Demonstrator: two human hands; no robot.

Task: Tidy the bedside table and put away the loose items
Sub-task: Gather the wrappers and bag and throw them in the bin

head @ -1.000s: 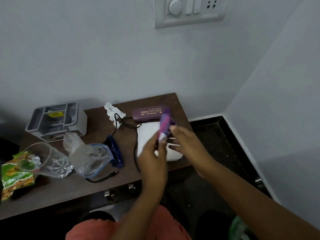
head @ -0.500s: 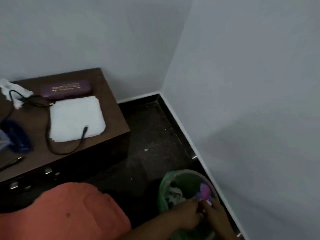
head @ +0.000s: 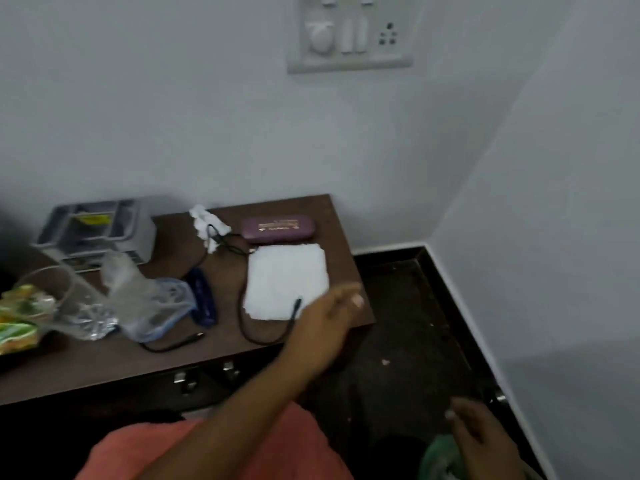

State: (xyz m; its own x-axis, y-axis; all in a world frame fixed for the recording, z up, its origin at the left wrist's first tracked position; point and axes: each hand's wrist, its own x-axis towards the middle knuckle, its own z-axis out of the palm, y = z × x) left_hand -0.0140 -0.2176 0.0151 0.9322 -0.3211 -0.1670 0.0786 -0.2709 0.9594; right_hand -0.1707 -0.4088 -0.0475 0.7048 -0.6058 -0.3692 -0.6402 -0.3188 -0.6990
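The dark wooden bedside table (head: 104,362) carries a purple spectacle case (head: 278,229), a white folded cloth (head: 285,280), a black cable (head: 242,317), a crumpled white tissue (head: 206,225), a blue object (head: 204,301), a clear plastic bag (head: 145,299), a clear cup (head: 52,296) and a green snack packet (head: 15,327). My left hand (head: 327,318) hovers over the table's front right corner, empty, fingers loosely apart. My right hand (head: 479,433) is low at the right, above the green-lined bin (head: 438,460), holding nothing.
A grey organiser box (head: 97,230) stands at the table's back left. A switch panel (head: 349,32) is on the wall above. Dark floor (head: 408,306) lies between the table and the right wall. My orange-clad knee (head: 207,448) is in the foreground.
The purple item went from both hands into the bin. The view swung back to the table; my left hand has risen toward its right corner while my right hand stays near the bin.
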